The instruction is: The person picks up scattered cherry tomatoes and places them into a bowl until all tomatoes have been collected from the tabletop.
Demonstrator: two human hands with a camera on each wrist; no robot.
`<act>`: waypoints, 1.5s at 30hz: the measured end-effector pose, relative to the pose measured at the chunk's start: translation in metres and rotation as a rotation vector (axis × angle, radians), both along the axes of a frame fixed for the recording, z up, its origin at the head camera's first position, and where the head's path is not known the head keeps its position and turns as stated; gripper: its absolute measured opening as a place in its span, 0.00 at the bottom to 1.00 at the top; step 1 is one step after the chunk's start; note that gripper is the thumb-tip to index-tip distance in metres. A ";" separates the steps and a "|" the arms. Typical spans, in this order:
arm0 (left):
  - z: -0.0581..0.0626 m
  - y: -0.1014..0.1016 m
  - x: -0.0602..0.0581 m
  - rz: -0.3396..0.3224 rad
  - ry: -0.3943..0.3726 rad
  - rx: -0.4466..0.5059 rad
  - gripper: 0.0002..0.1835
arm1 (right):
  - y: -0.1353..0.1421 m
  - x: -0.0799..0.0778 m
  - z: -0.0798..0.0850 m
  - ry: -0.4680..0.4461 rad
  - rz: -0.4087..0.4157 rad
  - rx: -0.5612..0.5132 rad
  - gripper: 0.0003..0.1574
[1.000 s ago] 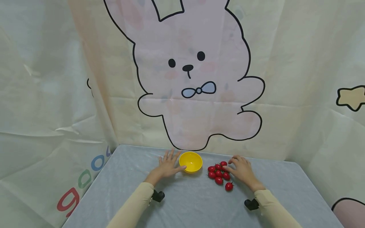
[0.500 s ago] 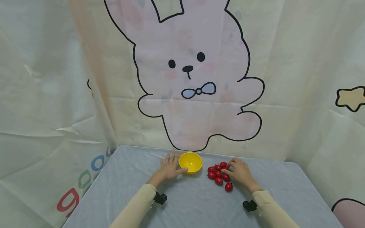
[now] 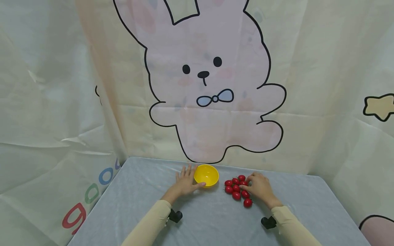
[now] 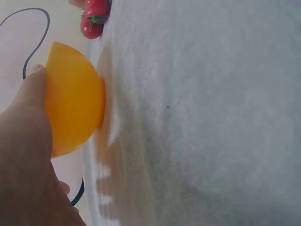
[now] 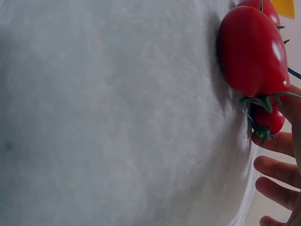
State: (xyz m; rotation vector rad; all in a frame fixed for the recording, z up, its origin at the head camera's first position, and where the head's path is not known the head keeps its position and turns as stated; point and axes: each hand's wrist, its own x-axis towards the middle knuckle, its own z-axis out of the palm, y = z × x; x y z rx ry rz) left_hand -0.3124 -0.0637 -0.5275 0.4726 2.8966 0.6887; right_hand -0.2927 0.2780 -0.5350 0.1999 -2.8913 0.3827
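A yellow bowl (image 3: 206, 175) stands upright near the far edge of the table. My left hand (image 3: 185, 184) is at its left side, fingers spread and thumb reaching along the near rim; in the left wrist view the thumb tip lies at the rim of the bowl (image 4: 75, 101). To the right lie several red cherry tomatoes (image 3: 236, 196) in a cluster. At their right side my right hand (image 3: 260, 186) has thumb and index finger on either side of one cherry tomato (image 5: 268, 120), pinching it; its other fingers spread apart in the right wrist view.
A grey-blue cloth covers the table (image 3: 212, 222). Behind it hangs a curtain (image 3: 307, 136) printed with a large pink bear-like figure. One cherry tomato (image 3: 247, 203) lies at the cluster's near end. Each wrist wears a black camera.
The left hand has shifted slightly right, its thumb farther along the bowl's near rim. The right hand has moved a little left and closer, thumb and index finger coming together around a cherry tomato.
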 end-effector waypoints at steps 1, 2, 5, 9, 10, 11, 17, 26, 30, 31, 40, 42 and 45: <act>-0.001 0.000 0.000 0.003 0.002 -0.001 0.53 | -0.001 0.000 0.000 -0.002 -0.002 -0.001 0.21; -0.001 0.001 0.000 0.005 0.002 0.001 0.53 | -0.001 0.001 0.000 -0.003 -0.001 -0.003 0.21; -0.002 0.001 0.001 0.014 -0.004 0.008 0.53 | -0.002 0.002 0.000 -0.003 -0.003 -0.007 0.20; -0.001 0.002 0.002 0.028 -0.024 0.017 0.54 | -0.003 0.002 0.000 0.005 0.004 -0.009 0.19; -0.001 0.002 0.002 0.031 -0.027 0.016 0.54 | -0.003 0.002 0.000 0.007 0.007 -0.008 0.19; -0.001 0.002 0.003 0.034 -0.032 0.015 0.54 | -0.003 0.002 0.000 0.010 0.012 -0.007 0.19; 0.001 0.002 0.004 0.040 -0.054 0.019 0.54 | -0.003 0.002 0.002 0.022 0.023 -0.018 0.21; 0.005 0.001 0.003 0.022 -0.018 0.005 0.53 | 0.003 -0.003 0.011 0.037 0.024 0.002 0.21; 0.003 0.002 0.003 0.025 0.015 -0.015 0.54 | 0.005 -0.004 0.015 0.078 0.045 0.006 0.22; 0.003 0.002 0.003 0.028 0.025 -0.017 0.54 | 0.005 -0.004 0.016 0.086 0.049 0.004 0.22; 0.002 0.005 0.004 0.063 0.028 -0.020 0.54 | 0.002 -0.006 0.025 0.115 0.061 -0.004 0.23; 0.002 0.005 0.004 0.064 0.026 -0.016 0.54 | 0.001 -0.007 0.027 0.118 0.063 -0.004 0.23; 0.002 0.005 0.005 0.064 0.022 -0.005 0.54 | -0.003 -0.008 0.031 0.110 0.060 -0.011 0.23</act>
